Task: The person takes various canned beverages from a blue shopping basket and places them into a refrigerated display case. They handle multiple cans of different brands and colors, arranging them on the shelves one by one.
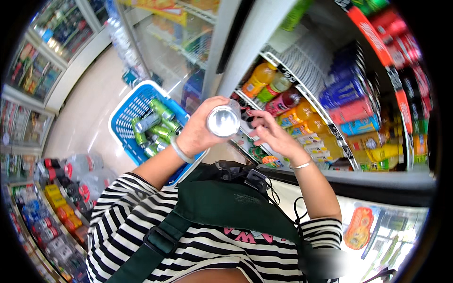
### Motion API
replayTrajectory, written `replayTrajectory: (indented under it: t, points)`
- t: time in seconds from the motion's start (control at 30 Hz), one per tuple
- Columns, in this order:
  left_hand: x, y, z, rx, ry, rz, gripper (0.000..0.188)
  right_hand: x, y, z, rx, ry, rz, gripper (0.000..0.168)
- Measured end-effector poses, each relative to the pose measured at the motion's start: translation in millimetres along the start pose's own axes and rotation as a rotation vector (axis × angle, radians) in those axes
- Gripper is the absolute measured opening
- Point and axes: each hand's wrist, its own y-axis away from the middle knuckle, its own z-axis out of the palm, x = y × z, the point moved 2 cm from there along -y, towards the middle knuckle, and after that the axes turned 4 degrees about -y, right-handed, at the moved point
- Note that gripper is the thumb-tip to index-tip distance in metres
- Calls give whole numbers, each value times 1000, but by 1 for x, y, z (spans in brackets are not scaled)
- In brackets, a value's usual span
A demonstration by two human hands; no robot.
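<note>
My left hand is wrapped around a metal drink can, whose bare silver end faces up toward me. To its right, my right hand has its fingers apart and holds nothing. It is in front of the lower shelf of an open drinks cooler, near bottles of orange drink. Below and left of my left hand stands a blue and white plastic basket. Several green cans lie jumbled in it, with a silver-blue can on top.
The cooler's wire shelf holds dark blue cans at its right. Its glass door stands open beyond the basket. Large bottles stand on the floor at left, beside shelves of packed drinks. More glass-fronted coolers line the far left.
</note>
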Motion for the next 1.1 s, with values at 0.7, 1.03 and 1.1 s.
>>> replayTrajectory:
  t: [0.7,1.03,1.1]
  points:
    - [81,-42,112,-42,-196,155,82,-37,59,-25,509,-637,-228,78]
    - [79,-44,106,-100,-143,174,79,-15,47,-28,460,-756,-212,68]
    - [79,-44,104,-100,-162,187,79,-17,47,-27,440,-743,-223,68]
